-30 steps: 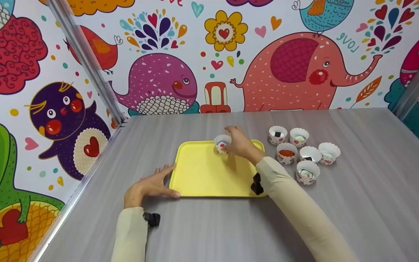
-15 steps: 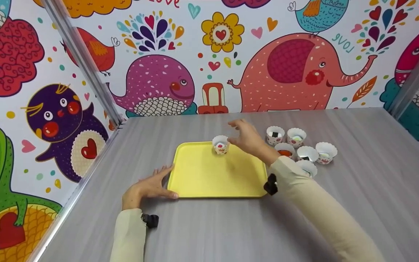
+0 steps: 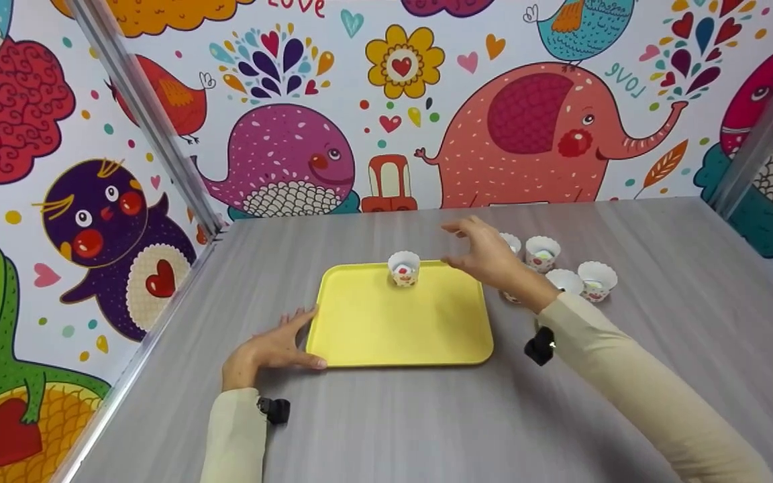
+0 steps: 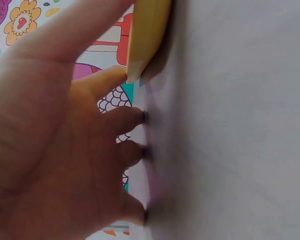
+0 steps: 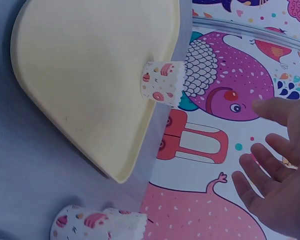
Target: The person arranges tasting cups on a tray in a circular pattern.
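Observation:
A yellow tray (image 3: 393, 329) lies on the grey table. One white paper baking cup (image 3: 404, 274) with a small pink and white thing inside stands at its far edge; the right wrist view shows this cup's cupcake print (image 5: 160, 80). My left hand (image 3: 271, 350) touches the tray's left edge with thumb and forefinger, the other fingertips resting on the table in the left wrist view. Above the tray's far right corner hovers my right hand (image 3: 487, 256), fingers spread, holding nothing. It partly hides a group of similar cups, among them one cup (image 3: 542, 255) with pale contents.
Another cup (image 3: 597, 282) is at the group's right side, beside a partly covered cup (image 3: 564, 280). A white wall (image 3: 393, 141) with cartoon animals rises behind the table (image 3: 386, 422). Metal posts (image 3: 151, 114) stand at the corners.
My right hand has let go of the cup at the tray's far edge and moved right toward the other cups. My left hand has stayed at the tray. The head view has shifted slightly.

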### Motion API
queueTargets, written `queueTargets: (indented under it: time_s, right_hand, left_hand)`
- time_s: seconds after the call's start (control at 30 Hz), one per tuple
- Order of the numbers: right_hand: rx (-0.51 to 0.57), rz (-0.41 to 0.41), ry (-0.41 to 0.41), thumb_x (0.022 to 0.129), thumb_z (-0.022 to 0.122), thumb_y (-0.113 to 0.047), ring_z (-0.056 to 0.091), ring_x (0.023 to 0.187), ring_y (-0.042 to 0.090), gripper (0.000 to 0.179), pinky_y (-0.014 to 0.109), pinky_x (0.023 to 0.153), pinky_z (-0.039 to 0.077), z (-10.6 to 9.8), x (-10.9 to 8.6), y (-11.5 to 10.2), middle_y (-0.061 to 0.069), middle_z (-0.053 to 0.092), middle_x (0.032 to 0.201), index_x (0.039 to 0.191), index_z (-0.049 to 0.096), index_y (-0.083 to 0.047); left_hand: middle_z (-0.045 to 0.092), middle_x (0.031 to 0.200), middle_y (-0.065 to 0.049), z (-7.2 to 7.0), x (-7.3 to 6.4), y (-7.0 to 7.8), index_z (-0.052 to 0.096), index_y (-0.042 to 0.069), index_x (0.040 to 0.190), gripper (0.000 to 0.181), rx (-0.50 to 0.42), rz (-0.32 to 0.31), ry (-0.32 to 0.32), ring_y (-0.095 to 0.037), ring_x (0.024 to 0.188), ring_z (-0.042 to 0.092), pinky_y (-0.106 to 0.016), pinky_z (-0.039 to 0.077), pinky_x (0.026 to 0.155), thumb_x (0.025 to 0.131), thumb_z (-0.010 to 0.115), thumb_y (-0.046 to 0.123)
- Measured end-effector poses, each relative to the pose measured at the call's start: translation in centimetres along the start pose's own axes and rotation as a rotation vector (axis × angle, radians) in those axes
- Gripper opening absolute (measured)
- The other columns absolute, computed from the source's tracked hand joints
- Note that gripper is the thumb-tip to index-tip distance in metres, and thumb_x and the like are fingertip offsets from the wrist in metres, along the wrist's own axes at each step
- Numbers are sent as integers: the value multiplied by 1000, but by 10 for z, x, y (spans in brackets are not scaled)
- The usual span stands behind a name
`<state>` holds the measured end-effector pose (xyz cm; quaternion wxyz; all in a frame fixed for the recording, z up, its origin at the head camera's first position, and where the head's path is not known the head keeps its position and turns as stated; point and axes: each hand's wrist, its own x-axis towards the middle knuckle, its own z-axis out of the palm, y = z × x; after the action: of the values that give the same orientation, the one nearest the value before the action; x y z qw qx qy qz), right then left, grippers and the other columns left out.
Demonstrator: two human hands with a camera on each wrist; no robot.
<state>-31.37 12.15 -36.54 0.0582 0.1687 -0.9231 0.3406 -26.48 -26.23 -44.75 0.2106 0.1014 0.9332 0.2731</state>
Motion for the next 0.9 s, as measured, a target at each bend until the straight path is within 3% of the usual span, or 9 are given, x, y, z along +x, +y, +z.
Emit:
queueTargets:
  time_s: [0.2,0.57,0.9]
  right_hand:
    - [20,26,-18,87,79,-21,52,134,35,61,53,109,46,-17,-12,5,13,55,140,142,55,-11]
    - [143,86,76,90,76,-19,49,134,35,62,53,111,44,-53,-39,34,17,52,145,145,50,-8]
    - [126,112,108,90,76,-24,46,135,40,67,59,110,41,-79,-61,55,18,50,148,148,47,-9]
  left_hand:
    - [5,168,-24,2,0,-1,16,18,162,121,18,-18,15,-48,154,-2,-81,1,112,71,86,54]
    - [3,168,-22,1,0,1,16,21,162,121,15,-29,12,-46,155,-3,-82,-3,110,70,86,56]
    - [4,167,-25,-1,-1,0,14,18,163,121,30,-7,-4,-48,154,-2,-80,2,112,72,85,55]
